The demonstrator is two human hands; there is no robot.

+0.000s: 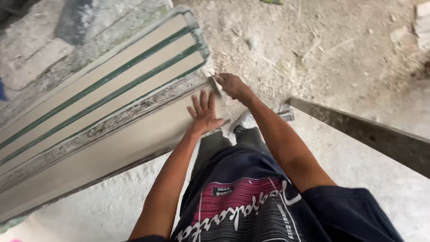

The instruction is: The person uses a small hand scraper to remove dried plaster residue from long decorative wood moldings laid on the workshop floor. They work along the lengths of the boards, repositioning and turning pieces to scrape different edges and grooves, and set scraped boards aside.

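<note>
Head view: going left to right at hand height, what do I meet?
Stack of boards with green stripes → left hand flat on the front board → right hand at the board's corner → dark plank.

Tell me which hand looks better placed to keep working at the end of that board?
The right hand, probably. It sits at the end edge of the front board, closed on a small thin tool I cannot identify. The left hand lies flat on the board's face, fingers spread.

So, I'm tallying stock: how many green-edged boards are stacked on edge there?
3 boards: top, middle and lower, side by side above the worn one; more may be hidden.
</note>
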